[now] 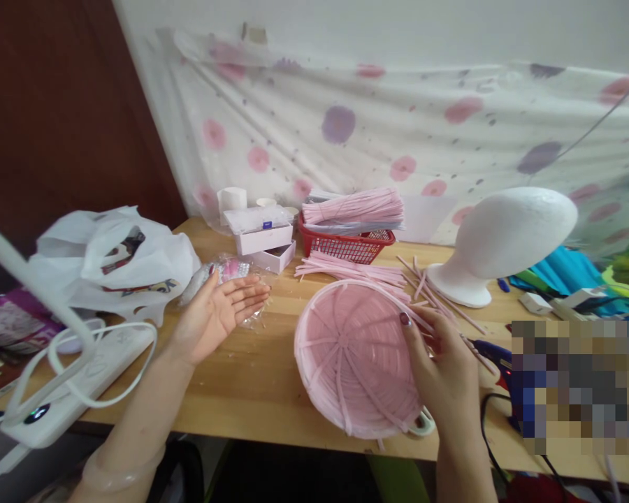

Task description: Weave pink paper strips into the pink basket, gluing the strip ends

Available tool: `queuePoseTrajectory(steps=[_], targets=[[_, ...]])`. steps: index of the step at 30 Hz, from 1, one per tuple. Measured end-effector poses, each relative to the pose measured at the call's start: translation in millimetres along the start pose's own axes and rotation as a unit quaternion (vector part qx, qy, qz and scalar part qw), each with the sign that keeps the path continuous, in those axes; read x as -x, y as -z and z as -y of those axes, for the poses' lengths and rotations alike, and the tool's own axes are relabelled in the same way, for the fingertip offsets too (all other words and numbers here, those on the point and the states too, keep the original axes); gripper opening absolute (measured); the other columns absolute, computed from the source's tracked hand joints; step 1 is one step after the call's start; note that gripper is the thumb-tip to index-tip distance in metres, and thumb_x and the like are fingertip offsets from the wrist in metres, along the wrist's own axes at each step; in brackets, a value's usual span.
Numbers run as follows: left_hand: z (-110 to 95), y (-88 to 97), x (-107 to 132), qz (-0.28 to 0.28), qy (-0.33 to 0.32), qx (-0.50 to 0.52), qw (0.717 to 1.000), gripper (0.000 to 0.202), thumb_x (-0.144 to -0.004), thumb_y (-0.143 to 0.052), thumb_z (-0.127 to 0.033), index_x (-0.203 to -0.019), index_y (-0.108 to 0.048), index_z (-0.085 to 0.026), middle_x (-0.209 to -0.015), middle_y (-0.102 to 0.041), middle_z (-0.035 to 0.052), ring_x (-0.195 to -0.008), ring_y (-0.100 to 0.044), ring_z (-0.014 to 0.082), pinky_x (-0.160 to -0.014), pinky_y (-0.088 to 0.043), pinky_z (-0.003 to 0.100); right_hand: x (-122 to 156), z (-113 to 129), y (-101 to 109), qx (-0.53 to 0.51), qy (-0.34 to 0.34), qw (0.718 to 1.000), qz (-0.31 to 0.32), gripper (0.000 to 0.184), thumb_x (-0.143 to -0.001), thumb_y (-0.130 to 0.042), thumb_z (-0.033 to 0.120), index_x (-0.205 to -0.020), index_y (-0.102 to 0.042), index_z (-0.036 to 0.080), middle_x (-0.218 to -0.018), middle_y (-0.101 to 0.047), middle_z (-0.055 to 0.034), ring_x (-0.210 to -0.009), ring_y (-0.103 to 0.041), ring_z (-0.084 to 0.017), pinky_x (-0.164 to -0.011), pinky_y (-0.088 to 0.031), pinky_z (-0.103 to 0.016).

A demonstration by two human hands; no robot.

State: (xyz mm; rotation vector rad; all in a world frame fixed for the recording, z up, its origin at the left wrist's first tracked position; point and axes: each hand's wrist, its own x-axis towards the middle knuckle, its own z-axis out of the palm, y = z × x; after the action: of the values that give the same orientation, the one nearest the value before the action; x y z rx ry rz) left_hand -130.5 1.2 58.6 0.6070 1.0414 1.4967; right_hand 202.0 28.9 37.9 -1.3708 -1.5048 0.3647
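A round pink bowl-shaped piece [340, 356], made of thin pink strips with ribs spreading from its centre, is tilted with its hollow side facing me. My right hand [440, 349] grips its right rim, thumb on the near side and the other fingers partly hidden beyond it. To the left, my left hand [223, 311] is raised over the table, palm up, fingers stretched out and holding nothing. Behind the bowl-shaped piece lies a bundle of fuzzy pink stems [351, 271]. A pale scissors-like handle [424, 424] peeks out below its right edge.
At the back stands a red basket [346, 246] with bundled stems, beside white boxes [265, 241]. A white foam head [508, 237] stands back right. A blue glue gun [493, 353] and its cable lie right. A power strip [94, 384] and plastic bag [115, 258] occupy the left.
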Motion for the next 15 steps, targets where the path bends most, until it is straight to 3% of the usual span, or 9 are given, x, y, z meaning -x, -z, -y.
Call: queuePoseTrajectory(steps=[3, 6, 11, 15], targets=[[-2, 0.8, 6, -0.004, -0.028, -0.021, 0.999, 0.039, -0.072, -0.088, -0.039, -0.099, -0.077, -0.012, -0.119, -0.080, 0.0186, -0.120, -0.074, 0.0315, -0.102, -0.062, 0.037, -1, 1, -1, -0.016, -0.003, 1.000, -0.004, 0.043, -0.090, -0.065, 0.058, -0.113, -0.075, 0.023, -0.113, -0.079, -0.0130, -0.101, -0.076, -0.031, -0.091, -0.062, -0.049], [-1, 0.3, 16, 0.005, -0.057, -0.081, 0.995, 0.056, -0.055, -0.096, -0.017, -0.107, -0.075, -0.018, -0.136, -0.075, 0.0124, -0.131, -0.069, 0.0315, -0.102, -0.061, 0.032, 2, 3, -4, -0.067, -0.025, 0.997, -0.004, 0.040, -0.087, -0.070, 0.056, -0.111, -0.075, 0.023, -0.118, -0.078, -0.0130, -0.106, -0.075, -0.032, -0.095, -0.061, -0.051], [28, -9.8, 29, 0.012, -0.096, -0.238, 0.966, 0.057, -0.073, -0.087, -0.051, -0.118, -0.068, -0.021, -0.143, -0.071, 0.0154, -0.127, -0.071, 0.0357, -0.106, -0.060, 0.050, 14, 10, -19, -0.227, -0.118, 0.966, -0.033, 0.057, -0.076, -0.083, 0.052, -0.123, -0.068, 0.023, -0.129, -0.076, -0.0146, -0.122, -0.072, -0.034, -0.108, -0.055, -0.055], [58, -22.7, 31, 0.076, -0.097, -0.294, 0.948, 0.053, -0.082, -0.079, -0.049, -0.127, -0.067, -0.024, -0.144, -0.070, 0.0130, -0.136, -0.066, 0.0346, -0.111, -0.057, 0.051, 24, 20, -32, -0.319, -0.153, 0.934, -0.055, 0.068, -0.079, -0.084, 0.047, -0.138, -0.057, 0.025, -0.128, -0.078, -0.0135, -0.125, -0.072, -0.032, -0.112, -0.052, -0.057]])
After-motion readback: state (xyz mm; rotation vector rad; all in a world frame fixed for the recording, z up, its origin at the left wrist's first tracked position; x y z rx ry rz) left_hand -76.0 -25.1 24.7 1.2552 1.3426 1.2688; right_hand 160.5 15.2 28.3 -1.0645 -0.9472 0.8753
